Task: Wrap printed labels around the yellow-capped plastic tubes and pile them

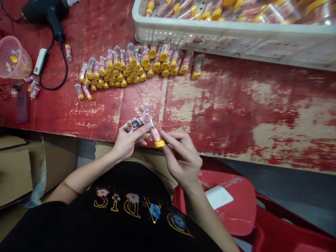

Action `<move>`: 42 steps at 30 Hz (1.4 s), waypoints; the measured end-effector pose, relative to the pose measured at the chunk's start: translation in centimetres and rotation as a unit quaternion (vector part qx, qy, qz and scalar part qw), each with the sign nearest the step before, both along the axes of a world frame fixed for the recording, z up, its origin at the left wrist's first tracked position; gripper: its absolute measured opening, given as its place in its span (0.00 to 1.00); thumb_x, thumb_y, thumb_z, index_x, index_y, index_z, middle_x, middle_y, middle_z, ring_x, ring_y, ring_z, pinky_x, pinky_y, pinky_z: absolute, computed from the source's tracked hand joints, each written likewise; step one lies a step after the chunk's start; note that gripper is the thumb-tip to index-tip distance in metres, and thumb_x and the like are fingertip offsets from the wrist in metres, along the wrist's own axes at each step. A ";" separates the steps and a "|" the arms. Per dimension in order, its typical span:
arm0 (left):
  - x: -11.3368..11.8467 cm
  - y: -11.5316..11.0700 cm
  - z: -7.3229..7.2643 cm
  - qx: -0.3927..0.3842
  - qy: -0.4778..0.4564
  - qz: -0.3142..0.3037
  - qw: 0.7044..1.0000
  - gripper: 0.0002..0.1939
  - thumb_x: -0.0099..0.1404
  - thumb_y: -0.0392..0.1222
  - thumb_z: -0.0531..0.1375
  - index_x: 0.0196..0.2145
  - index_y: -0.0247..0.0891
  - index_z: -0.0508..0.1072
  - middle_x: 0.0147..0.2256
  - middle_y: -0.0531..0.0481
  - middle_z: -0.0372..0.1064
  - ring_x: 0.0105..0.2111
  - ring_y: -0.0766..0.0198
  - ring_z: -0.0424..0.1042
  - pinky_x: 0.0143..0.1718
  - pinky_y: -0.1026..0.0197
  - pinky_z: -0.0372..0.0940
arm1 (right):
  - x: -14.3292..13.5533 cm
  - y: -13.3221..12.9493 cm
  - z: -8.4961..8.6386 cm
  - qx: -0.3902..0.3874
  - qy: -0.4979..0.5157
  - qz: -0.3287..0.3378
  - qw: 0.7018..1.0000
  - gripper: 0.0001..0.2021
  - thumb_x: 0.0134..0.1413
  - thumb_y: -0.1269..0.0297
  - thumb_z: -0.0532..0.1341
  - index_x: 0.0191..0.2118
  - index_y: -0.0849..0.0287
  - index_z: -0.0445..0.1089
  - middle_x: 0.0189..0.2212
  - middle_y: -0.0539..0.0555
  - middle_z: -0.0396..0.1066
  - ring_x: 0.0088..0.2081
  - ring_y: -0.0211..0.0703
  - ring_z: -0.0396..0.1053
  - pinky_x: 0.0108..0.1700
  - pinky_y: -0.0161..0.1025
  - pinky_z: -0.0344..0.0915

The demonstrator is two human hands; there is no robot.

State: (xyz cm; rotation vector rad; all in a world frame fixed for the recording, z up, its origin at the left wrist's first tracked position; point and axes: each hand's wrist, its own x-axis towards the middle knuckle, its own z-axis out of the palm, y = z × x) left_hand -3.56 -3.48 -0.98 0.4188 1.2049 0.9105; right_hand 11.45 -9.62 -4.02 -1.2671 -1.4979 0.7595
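Just over the table's front edge, a small clear tube [155,134] with a yellow cap and pinkish contents is held tilted between both hands. A printed clear plastic sleeve [145,112] is around or against its upper end. My left hand [128,140] is closed, its thumb pressed on the tube, and more printed sleeves [132,125] stick out from its fingers. My right hand [183,155] pinches the tube near the yellow cap with fingertips and thumb. Beyond the hands, many similar sleeved tubes [131,64] lie stacked in a long pile, yellow caps facing me.
A white perforated crate [223,38] full of yellow-capped tubes stands at the back right. At the left are a dark heat gun [54,17] with its cord, a pink basket [25,63] and a white box [40,61]. Cardboard boxes [15,175] and a red stool [231,210] flank me.
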 end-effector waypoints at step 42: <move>0.0 -0.8 1.1 0.071 0.042 0.024 0.996 0.36 0.50 0.47 0.73 0.57 0.51 0.71 0.36 0.55 0.71 0.19 0.77 0.59 0.14 0.70 0.52 | -2.3 2.6 1.8 0.021 0.081 -0.148 0.986 0.09 0.54 0.71 0.67 0.41 0.53 0.79 0.35 0.52 0.78 0.37 0.42 0.77 0.39 0.42 0.76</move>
